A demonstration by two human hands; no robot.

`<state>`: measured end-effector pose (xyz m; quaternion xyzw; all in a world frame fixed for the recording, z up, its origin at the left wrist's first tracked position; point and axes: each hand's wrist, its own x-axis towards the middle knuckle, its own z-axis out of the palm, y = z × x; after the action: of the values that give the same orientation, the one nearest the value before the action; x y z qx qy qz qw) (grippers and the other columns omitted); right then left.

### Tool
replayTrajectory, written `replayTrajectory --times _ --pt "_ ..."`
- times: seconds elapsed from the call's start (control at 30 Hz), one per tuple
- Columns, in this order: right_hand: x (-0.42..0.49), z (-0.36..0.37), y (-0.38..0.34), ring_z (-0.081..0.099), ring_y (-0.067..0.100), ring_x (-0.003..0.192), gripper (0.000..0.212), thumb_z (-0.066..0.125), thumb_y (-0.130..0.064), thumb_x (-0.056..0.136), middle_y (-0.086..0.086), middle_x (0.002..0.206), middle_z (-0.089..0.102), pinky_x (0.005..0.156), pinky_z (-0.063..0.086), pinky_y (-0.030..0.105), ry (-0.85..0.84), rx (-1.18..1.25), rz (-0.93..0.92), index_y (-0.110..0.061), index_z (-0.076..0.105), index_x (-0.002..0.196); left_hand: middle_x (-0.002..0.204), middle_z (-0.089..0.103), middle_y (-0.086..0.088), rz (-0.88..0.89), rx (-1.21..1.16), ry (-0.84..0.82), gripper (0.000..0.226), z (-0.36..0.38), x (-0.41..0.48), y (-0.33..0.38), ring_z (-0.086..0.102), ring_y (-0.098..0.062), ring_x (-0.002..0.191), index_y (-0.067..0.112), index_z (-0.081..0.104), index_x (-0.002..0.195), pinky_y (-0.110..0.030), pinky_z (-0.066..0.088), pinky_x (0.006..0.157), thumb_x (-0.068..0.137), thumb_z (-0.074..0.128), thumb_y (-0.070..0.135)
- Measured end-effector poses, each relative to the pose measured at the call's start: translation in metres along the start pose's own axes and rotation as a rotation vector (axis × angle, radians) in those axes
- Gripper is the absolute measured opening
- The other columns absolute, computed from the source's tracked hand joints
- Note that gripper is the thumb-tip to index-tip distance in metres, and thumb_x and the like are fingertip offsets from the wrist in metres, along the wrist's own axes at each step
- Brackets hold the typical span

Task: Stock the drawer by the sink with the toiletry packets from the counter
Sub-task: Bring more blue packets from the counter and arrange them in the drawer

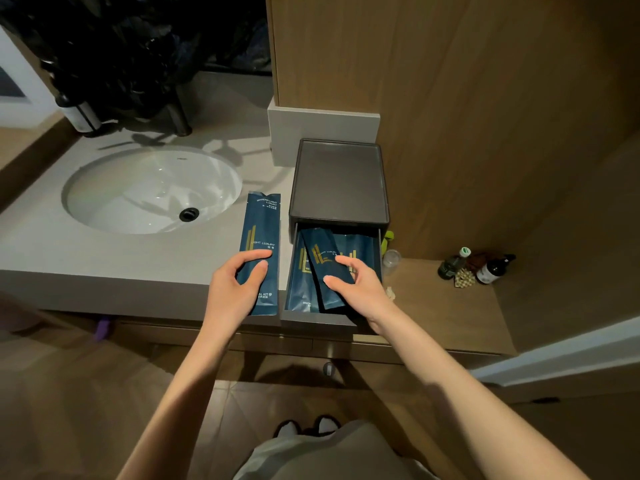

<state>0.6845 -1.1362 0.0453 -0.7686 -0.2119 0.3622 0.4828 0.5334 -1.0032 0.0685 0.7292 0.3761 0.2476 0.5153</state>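
Note:
A dark grey drawer box stands on the counter right of the sink, its drawer pulled out toward me. Dark blue toiletry packets lie in the drawer, one tilted on top. My right hand rests over that top packet, fingers spread, thumb and fingertips touching it. Another long blue packet lies flat on the counter left of the drawer. My left hand hovers on its lower half, fingers curved and apart, touching it without a clear grip.
The white oval sink with a black drain sits at left in the grey counter. A dark faucet base stands behind it. Small bottles and a plastic cup stand on the lower wooden ledge at right.

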Motion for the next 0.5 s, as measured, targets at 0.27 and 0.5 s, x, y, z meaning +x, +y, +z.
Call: replayTrajectory --times 0.27,0.5 --pt "0.029 0.026 0.014 0.051 0.009 0.079 0.045 0.049 -0.010 0.097 -0.002 0.081 0.053 0.084 0.045 0.026 -0.006 -0.154 -0.030 -0.016 0.042 0.141 0.109 0.062 0.014 0.016 -0.013 0.027 0.020 -0.008 -0.004 -0.003 0.052 -0.001 0.109 0.022 0.066 0.107 -0.010 0.041 0.091 0.093 0.055 0.013" --pt "0.036 0.019 0.012 0.053 0.009 0.082 0.057 0.065 -0.017 0.089 0.007 0.121 0.048 0.090 0.041 0.019 -0.058 -0.467 -0.227 -0.020 0.044 0.142 0.107 0.062 0.017 0.016 -0.013 -0.006 0.020 -0.009 -0.002 -0.005 0.052 0.010 0.103 0.022 0.066 0.108 -0.021 0.043 0.097 0.094 0.055 0.013"
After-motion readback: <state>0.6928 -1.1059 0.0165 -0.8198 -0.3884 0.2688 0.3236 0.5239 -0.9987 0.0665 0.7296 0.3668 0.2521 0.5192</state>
